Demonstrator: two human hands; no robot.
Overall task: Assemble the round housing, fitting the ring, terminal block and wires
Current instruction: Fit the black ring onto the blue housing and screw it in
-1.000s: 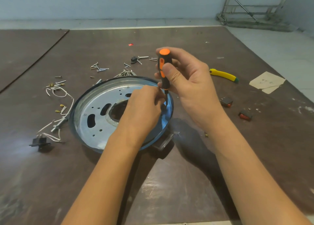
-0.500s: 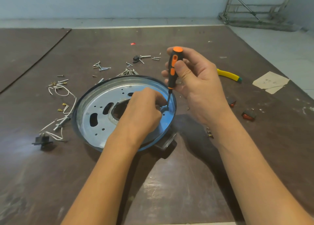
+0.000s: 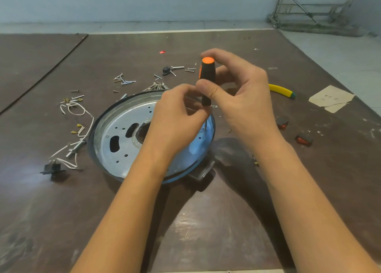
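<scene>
A round metal housing point(image 3: 115, 140) with a dark rim lies on the brown table, its perforated inner plate facing up. My right hand point(image 3: 245, 105) grips a black screwdriver with an orange cap point(image 3: 207, 77), held upright, its shaft reaching down to the housing's right rim. My left hand point(image 3: 177, 118) hovers over the housing's centre, fingers curled and pinched beside the screwdriver shaft; what they pinch is hidden. White wires point(image 3: 82, 116) and a black terminal block point(image 3: 52, 167) lie to the left of the housing.
Loose screws point(image 3: 123, 80) and a small black part point(image 3: 166, 69) lie behind the housing. A yellow-handled tool point(image 3: 281, 90), paper scraps point(image 3: 331, 97) and two red switches point(image 3: 304, 139) lie to the right. A metal frame stands on the floor far right.
The screwdriver has stood up more vertically over the housing's right rim, and my left hand's fingers have lifted up along its shaft. The housing has not moved.
</scene>
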